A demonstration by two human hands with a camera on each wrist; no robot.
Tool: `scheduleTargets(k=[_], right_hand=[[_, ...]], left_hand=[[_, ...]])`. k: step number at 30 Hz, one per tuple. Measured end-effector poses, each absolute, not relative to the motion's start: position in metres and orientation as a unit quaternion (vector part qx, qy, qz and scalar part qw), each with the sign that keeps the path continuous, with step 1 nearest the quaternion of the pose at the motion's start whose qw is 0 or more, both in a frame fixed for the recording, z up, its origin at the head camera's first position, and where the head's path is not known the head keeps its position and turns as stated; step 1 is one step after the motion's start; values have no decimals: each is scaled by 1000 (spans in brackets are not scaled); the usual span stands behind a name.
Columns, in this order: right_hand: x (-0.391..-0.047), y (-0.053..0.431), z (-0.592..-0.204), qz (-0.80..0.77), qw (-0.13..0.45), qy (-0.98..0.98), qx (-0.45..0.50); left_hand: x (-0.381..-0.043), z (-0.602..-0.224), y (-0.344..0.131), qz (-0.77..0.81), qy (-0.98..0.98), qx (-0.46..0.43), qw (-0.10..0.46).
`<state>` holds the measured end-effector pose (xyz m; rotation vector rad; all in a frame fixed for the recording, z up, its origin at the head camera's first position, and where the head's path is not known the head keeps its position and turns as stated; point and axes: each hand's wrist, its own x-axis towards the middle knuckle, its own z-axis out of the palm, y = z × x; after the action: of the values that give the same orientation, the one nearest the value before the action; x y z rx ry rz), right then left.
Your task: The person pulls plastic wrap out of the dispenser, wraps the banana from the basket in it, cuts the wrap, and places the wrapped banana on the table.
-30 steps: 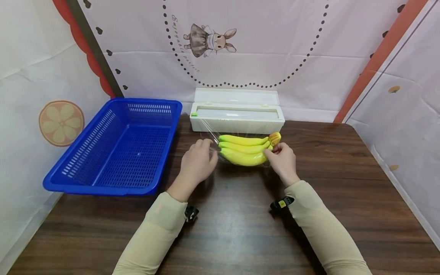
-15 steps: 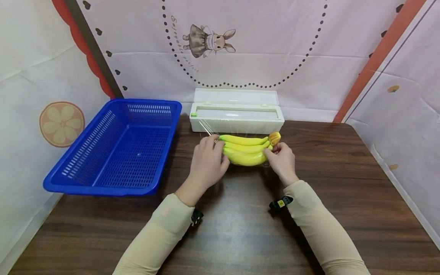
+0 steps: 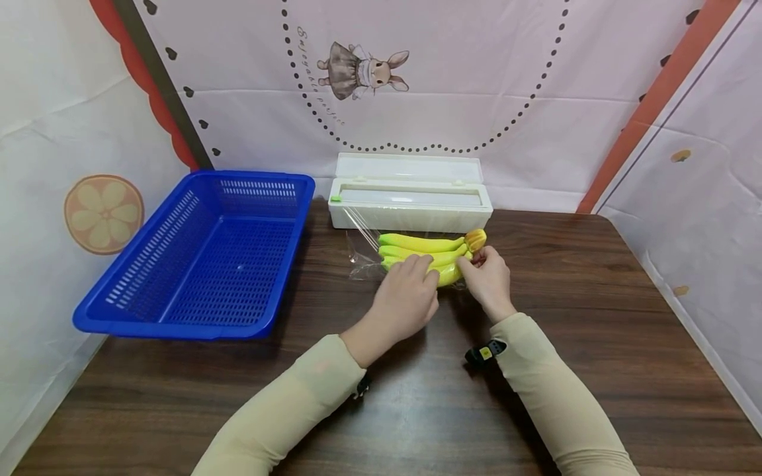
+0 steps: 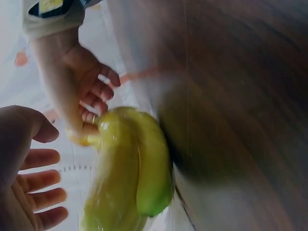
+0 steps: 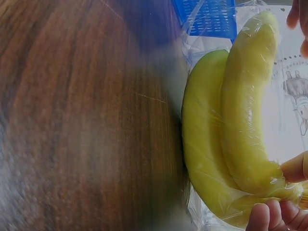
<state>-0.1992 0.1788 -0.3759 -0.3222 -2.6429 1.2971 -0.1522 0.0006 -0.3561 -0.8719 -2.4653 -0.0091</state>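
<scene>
A bunch of yellow bananas (image 3: 424, 244) with green tips lies wrapped in clear cling film (image 3: 362, 266) in front of a white film dispenser (image 3: 411, 217). My right hand (image 3: 491, 283) holds the stem end, thumb and fingertips on either side of it in the right wrist view. Above the front banana, my left hand (image 3: 406, 299) hides part of the bunch. The left wrist view has its fingers (image 4: 41, 180) spread and relaxed, with a gap to the bananas (image 4: 118, 178). Film shines in creases over the bananas (image 5: 245, 106) in the right wrist view.
A blue perforated basket (image 3: 268, 317) stands on the left of the dark wooden table (image 3: 595, 317). The dispenser's lid (image 3: 411, 165) is raised against the printed backdrop (image 3: 476, 66). Film strands stretch from the dispenser's left end toward the banana tips.
My left hand has moved right from the film beside the banana tips to over the front banana. The right hand has stayed at the stem end, and the bananas lie where they were.
</scene>
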Motion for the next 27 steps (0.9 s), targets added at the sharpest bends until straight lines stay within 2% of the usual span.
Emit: scheduleTargets(k=[9,18,27], right_hand=[[-200,178,-377,426,94,-893,-108],[-200,178,-376,419,100,-897,-97],[-200,179,-375,419,93,-898,-94]], left_hand=[[-155,-366,20,111,-932,-303,167],[-163,-377,27,174,-922,-279,205],[-172,-375,37,190,-931,-257,177]])
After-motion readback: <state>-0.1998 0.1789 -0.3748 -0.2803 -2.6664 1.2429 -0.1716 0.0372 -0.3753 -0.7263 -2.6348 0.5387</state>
